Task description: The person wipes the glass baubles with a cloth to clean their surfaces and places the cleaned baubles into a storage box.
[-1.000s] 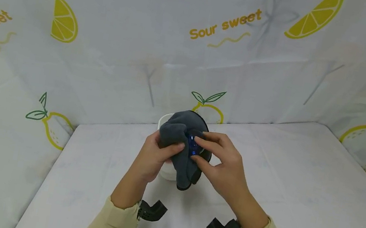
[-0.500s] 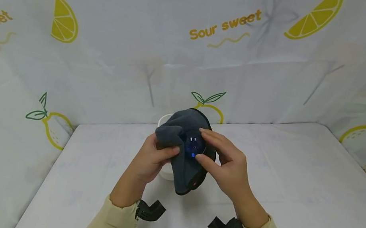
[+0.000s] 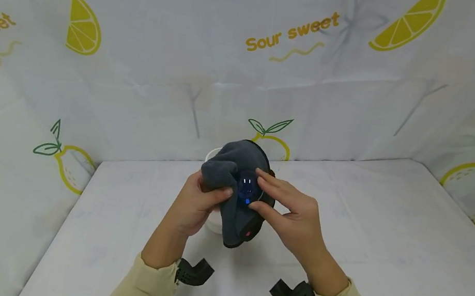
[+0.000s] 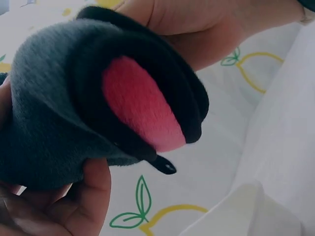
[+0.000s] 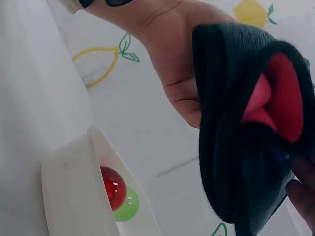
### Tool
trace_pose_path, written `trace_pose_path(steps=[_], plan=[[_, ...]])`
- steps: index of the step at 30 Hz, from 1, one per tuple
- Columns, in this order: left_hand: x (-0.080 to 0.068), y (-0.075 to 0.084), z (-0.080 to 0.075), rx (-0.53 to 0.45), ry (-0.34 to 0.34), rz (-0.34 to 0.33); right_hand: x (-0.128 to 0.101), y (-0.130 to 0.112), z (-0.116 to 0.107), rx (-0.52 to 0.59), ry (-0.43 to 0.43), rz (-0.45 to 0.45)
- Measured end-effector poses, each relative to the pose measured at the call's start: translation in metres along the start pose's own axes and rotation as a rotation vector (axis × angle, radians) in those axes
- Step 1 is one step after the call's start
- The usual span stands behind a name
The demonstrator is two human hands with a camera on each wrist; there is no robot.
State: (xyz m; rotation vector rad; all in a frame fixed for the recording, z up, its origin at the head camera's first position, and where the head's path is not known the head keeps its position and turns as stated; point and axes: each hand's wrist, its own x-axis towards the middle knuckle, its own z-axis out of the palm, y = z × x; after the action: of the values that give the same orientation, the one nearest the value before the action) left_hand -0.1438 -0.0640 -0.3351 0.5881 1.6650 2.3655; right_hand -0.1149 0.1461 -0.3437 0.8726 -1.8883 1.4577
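Note:
In the head view my left hand point(image 3: 197, 204) grips a dark grey cloth point(image 3: 240, 159), thumb on top of its folds. This cloth has black edging and a pink inner side, which shows in the left wrist view as a pink fold point(image 4: 142, 108). Against the cloth lies a glossy blue ball point(image 3: 247, 187), pinched between the thumb and fingers of my right hand point(image 3: 292, 212). Cloth covers part of the ball. Both hands hold these things up in front of a white container point(image 3: 213, 153), which is mostly hidden behind them.
In the right wrist view a red ball point(image 5: 113, 189) and a green ball point(image 5: 128, 204) lie inside the white container. The white-covered table point(image 3: 367, 243) meets a lemon-print backdrop point(image 3: 159, 77) at the back. Black brackets point(image 3: 294, 295) stick inward from the wrists.
The right fingers have spread wider around the blue ball, and more of it shows than a second ago. The cloth has shifted slightly left, with a red patch visible at its lower edge.

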Motion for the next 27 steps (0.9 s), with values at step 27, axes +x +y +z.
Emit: trace_pose_path(steps=[27], plan=[[0.002, -0.004, 0.003, 0.477, 0.102, 0.155, 0.004, 0.002, 0.005, 0.337, 0.079, 0.853]])
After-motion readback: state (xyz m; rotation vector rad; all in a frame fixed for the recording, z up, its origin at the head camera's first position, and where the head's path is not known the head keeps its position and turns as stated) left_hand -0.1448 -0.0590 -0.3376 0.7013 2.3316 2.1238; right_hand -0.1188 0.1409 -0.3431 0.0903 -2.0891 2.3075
